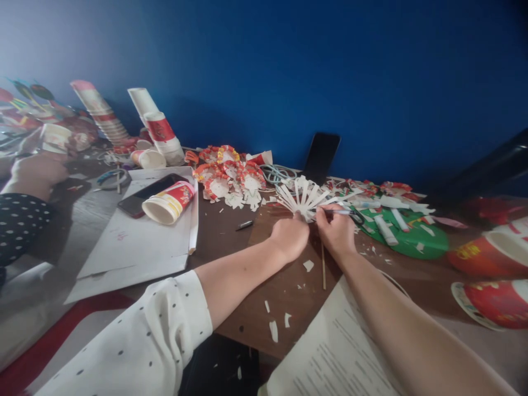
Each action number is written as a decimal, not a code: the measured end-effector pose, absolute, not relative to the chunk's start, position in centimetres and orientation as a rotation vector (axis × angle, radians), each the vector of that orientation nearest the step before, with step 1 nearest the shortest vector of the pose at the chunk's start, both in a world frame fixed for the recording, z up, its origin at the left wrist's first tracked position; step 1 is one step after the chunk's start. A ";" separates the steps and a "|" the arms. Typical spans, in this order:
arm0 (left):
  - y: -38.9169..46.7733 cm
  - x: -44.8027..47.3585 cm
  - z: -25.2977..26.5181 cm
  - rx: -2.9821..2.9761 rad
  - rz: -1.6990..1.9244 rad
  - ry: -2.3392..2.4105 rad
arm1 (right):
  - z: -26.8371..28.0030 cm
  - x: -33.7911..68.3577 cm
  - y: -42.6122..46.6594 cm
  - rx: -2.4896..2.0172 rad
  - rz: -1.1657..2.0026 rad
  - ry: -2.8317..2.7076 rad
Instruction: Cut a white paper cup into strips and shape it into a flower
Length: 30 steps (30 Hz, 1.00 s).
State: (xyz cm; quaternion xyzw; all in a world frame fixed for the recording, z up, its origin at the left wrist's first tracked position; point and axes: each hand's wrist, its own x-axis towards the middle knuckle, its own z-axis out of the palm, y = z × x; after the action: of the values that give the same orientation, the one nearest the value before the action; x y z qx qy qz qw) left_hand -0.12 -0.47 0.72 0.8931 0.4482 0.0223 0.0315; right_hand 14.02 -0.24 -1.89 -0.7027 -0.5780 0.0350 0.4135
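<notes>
In the middle of the table a white paper cup cut into fanned-out strips (304,195) stands spread like a flower. My left hand (291,236) is closed on its near edge, with the thumb pressed against the paper. Just to the right, my right hand (338,234) grips a slim pen (339,212) that lies almost level, its tip end toward the strips. A thin wooden stick (324,267) lies below, between my wrists. A small black pen cap (244,225) rests left of my left hand.
Cut red-and-white cup pieces (231,176) pile up behind. A dark phone (322,157) leans against the blue wall. On the left, a paper cup (169,202) lies on a white folder (119,247). Green card (424,242) and red cups (495,302) sit right. Another person's hand (39,170) works far left.
</notes>
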 end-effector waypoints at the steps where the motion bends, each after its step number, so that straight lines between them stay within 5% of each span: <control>1: -0.5 -0.1 0.7 2.753 0.068 1.379 | -1.9 14.0 -0.2 -1.764 0.084 -1.457; 30: -0.4 -0.2 0.6 2.773 0.082 1.372 | -1.8 14.0 -0.2 -1.774 0.090 -1.457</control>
State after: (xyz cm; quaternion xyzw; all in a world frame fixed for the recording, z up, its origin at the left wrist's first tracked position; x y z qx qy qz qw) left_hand -0.18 -0.39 0.65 0.8957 0.4432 0.0265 0.0233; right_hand 14.01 -0.23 -1.83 -0.7044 -0.5786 0.0358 0.4096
